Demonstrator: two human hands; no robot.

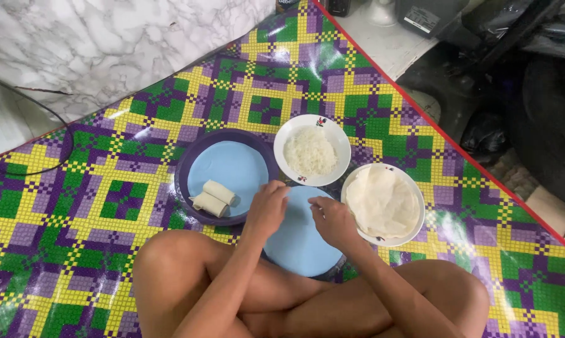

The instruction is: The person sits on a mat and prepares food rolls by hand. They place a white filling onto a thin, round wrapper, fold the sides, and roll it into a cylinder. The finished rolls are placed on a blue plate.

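Both hands working over the blue plate, spring roll setup on the mat

Left hand (pixel 267 209) and right hand (pixel 334 220) are hovering over the near blue plate (pixel 298 241), fingers curled; can't tell what they're gripping. Purple plate (pixel 185 164) is holding two rolls (pixel 214 198), one white bowl (pixel 332 134) noodles (pixel 310 152), another bowl (pixel 414 231) the wrappers (pixel 382 201).
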